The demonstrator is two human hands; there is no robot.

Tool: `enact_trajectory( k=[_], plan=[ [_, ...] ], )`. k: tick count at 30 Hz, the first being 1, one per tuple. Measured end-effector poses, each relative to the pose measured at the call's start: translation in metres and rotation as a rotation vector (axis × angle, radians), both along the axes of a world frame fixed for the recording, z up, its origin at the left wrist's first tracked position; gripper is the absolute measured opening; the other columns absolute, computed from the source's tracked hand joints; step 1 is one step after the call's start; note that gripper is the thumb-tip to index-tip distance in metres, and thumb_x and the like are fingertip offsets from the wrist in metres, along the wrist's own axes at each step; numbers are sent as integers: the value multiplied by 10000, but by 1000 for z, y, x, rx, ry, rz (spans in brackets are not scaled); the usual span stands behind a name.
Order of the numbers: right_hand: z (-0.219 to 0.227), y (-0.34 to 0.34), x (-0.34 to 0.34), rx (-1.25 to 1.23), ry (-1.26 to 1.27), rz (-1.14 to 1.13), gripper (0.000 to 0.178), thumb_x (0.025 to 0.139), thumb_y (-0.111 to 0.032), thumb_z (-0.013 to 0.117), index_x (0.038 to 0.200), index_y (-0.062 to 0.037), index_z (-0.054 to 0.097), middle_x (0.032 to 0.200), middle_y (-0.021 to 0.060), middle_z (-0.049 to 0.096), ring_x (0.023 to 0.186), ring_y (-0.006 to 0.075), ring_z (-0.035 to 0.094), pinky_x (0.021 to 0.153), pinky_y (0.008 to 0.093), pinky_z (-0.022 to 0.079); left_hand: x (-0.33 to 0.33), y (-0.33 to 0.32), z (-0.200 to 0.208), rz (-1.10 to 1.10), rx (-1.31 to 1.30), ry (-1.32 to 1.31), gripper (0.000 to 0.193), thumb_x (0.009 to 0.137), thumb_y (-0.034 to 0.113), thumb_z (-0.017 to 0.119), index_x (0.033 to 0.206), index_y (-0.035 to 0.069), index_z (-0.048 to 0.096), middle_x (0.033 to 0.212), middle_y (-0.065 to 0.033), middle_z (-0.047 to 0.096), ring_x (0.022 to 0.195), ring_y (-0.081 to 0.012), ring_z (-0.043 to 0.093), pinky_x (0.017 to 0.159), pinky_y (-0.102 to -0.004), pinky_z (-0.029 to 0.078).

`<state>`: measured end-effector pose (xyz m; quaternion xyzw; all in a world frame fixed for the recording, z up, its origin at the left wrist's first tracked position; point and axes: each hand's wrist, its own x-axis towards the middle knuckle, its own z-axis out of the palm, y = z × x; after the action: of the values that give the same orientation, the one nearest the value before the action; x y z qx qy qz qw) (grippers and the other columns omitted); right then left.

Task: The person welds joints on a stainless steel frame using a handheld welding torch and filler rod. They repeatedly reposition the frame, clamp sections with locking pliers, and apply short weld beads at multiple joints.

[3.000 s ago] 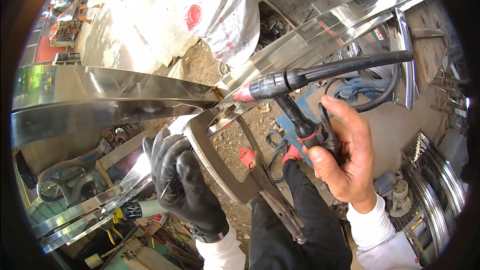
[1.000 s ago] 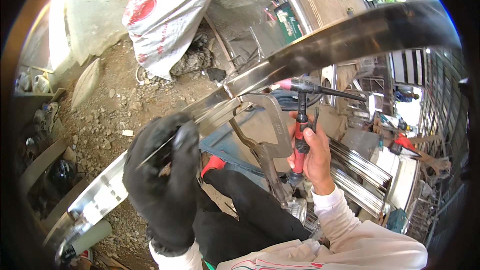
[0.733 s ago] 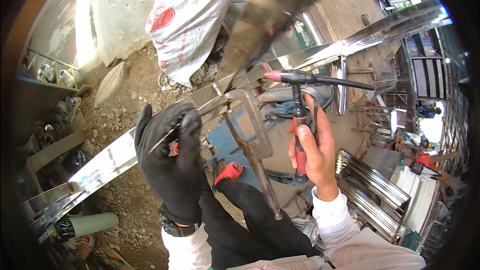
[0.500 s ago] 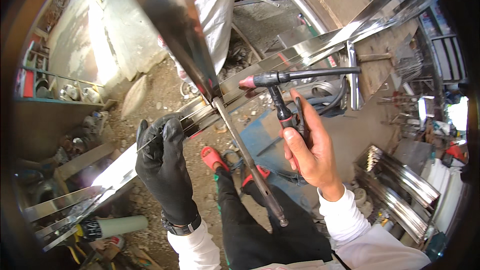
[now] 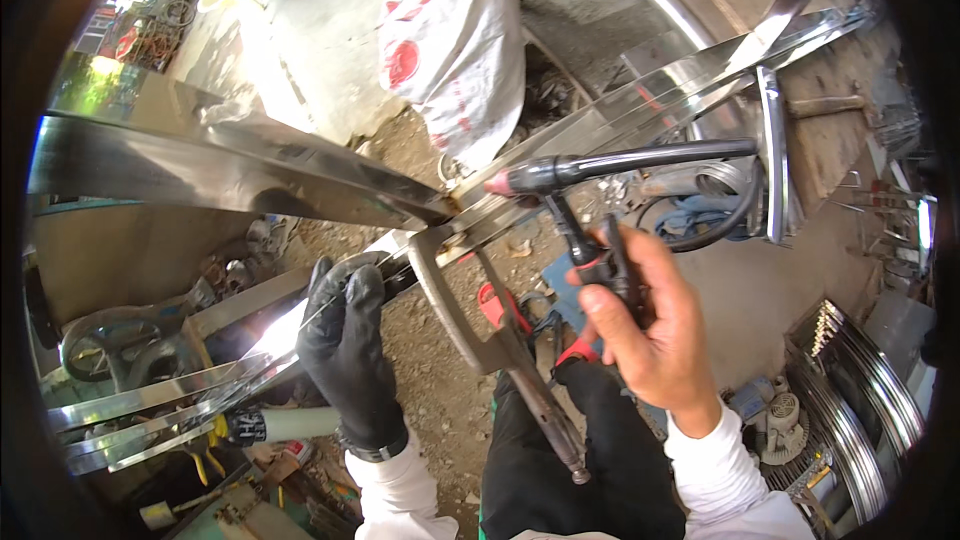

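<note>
My gloved left hand point(image 5: 345, 350) pinches a thin metal rod point(image 5: 322, 310), just left of a joint between shiny metal pieces. In my bare right hand point(image 5: 655, 335) is a black welding torch point(image 5: 568, 225). Its pink nozzle point(image 5: 497, 183) points left toward that joint, with a small gap visible in the picture. A polished metal tube point(image 5: 230, 170) runs from the left to the joint and meets long metal bars point(image 5: 620, 130) crossing beneath. A grey C-shaped clamp point(image 5: 440, 300) grips the bars there, its screw end hanging toward my legs.
A white sack point(image 5: 455, 60) stands beyond the joint. At right, a short shiny tube point(image 5: 772, 155) and a hammer point(image 5: 825, 105) lie on a board. Ribbed metal lengths point(image 5: 840, 440) and a small motor point(image 5: 785, 425) are at lower right. Pliers point(image 5: 205, 460) and tools lie lower left.
The view has turned, so the polished tube now slants out to the left and the clamp's C-frame shows. Both hands keep their hold on the rod and the torch.
</note>
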<state>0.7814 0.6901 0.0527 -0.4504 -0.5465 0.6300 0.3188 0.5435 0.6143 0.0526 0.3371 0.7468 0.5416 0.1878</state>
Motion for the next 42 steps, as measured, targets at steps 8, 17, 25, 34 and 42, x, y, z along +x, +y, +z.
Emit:
enact_trajectory(
  k=[8,17,25,34,42],
  plan=[
    [-6,9,0,26,14,40,469,989,-183,674,1379,16,507,1013,91,691,679,51,565,562,210,465,8,11,13,47,47,-77,202,1008,99,616,1102,-60,697,971,-110,728,896,-155,673,866,-299,540],
    [-13,10,3,137,-67,87,524,979,-193,692,1396,50,487,1093,105,680,745,70,590,622,221,499,18,17,2,75,-68,55,153,975,31,633,1087,-59,685,982,-83,703,882,-115,619,797,-249,507],
    [-11,3,-7,211,46,-43,604,940,-60,696,1457,39,399,1379,231,584,957,218,693,766,289,539,16,15,-7,95,-20,82,141,966,25,661,1094,-36,659,984,-83,697,893,-130,622,841,-282,509],
    [-1,6,-1,290,-29,183,655,959,-78,657,1501,22,302,1525,215,408,821,170,675,599,256,535,17,19,-8,91,25,67,139,969,54,679,1078,-31,661,967,-81,705,862,-119,622,793,-265,503],
    [-1,5,-9,389,-59,190,670,965,-92,649,1509,45,282,1541,223,380,887,200,677,760,305,561,9,21,-8,18,31,131,102,984,52,652,1021,-43,665,928,-93,712,828,-126,624,778,-272,506]
  ],
)
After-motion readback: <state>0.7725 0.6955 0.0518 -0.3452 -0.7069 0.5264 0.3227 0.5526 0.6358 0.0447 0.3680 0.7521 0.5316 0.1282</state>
